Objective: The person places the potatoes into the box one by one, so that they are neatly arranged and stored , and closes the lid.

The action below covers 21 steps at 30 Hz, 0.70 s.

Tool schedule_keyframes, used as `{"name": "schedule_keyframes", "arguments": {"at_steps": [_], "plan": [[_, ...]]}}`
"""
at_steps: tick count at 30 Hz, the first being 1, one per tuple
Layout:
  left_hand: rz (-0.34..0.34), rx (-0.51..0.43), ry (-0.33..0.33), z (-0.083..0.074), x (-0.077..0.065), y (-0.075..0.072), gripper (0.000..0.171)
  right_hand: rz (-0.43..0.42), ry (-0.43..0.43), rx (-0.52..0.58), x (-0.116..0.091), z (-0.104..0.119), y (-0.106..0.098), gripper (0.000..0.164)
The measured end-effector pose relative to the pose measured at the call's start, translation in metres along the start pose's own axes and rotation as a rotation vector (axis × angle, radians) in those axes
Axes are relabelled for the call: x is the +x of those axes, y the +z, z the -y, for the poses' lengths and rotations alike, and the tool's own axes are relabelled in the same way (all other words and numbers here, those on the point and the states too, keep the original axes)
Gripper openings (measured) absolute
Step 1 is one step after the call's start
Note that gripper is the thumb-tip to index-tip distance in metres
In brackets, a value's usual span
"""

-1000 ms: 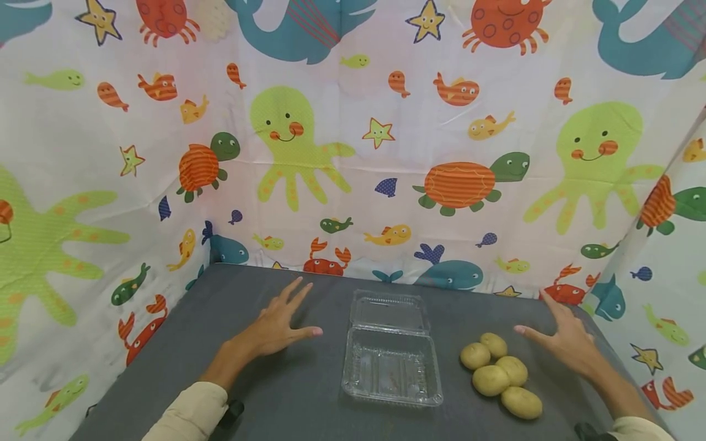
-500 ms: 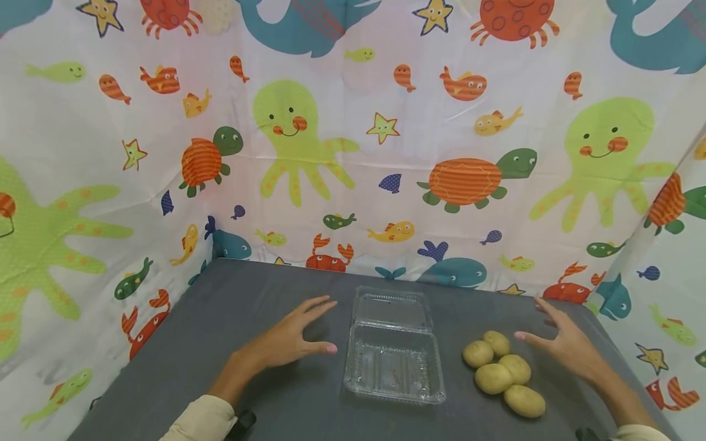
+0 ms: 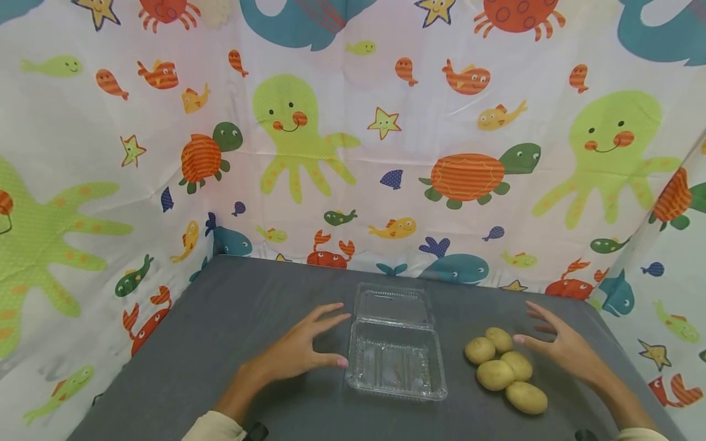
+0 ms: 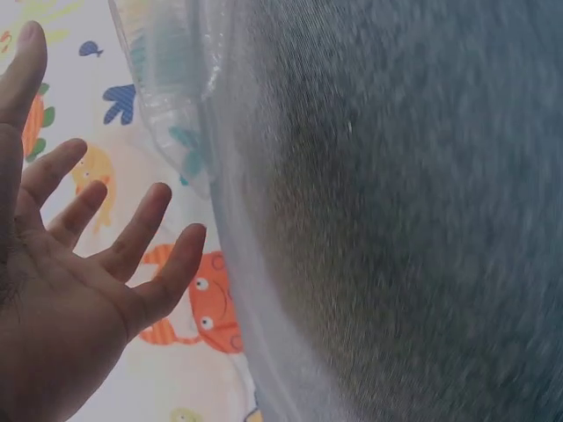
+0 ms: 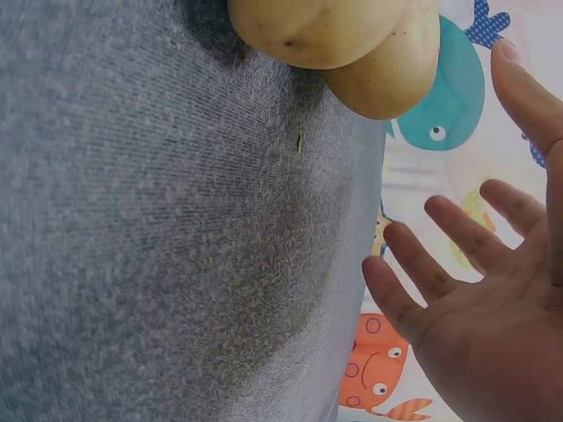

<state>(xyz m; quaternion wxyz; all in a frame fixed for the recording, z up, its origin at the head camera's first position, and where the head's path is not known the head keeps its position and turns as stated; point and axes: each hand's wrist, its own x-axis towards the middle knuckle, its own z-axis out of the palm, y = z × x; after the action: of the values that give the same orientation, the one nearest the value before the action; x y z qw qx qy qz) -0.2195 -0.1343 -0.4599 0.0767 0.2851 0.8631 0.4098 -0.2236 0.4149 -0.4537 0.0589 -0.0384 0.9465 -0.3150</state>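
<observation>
A clear plastic clamshell container [image 3: 394,392] lies with its lid [image 3: 394,304] folded back, away from the person. My left hand [image 3: 300,346] is spread at the container's left side, its thumb tip close to the rim; whether they touch I cannot tell. Several potatoes [image 3: 496,374] lie in a cluster to the right of the container. On their far right my right hand [image 3: 565,349] hovers with loosely bent fingers, holding nothing. The right wrist view shows the potatoes [image 5: 317,31] apart from the spread right hand [image 5: 493,290]. In the left wrist view, the left hand [image 4: 88,272] holds nothing.
A dark grey cloth-covered table [image 3: 265,288] bears everything. A white curtain [image 3: 353,184] printed with sea animals stands behind it and along both sides. Dark wrist straps [image 3: 256,431] show at the sleeves.
My left hand has moved right and slightly toward the person, to the container's left edge. The right hand has shifted slightly, its fingers bending a little. Container and potatoes stay in place.
</observation>
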Motion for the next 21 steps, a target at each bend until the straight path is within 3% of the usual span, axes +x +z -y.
{"name": "schedule_keyframes", "arguments": {"at_steps": [6,12,21], "plan": [[0.037,-0.050,-0.031,-0.002,-0.004,0.006,0.080,0.019,-0.037,0.050,-0.004,-0.001,0.003,0.091],[0.074,-0.116,-0.016,-0.004,-0.010,0.007,0.075,0.013,-0.085,0.113,-0.006,0.003,0.006,0.082],[0.083,-0.173,-0.026,-0.004,-0.011,0.009,0.073,0.031,-0.115,0.161,-0.007,0.009,0.008,0.071]]}}
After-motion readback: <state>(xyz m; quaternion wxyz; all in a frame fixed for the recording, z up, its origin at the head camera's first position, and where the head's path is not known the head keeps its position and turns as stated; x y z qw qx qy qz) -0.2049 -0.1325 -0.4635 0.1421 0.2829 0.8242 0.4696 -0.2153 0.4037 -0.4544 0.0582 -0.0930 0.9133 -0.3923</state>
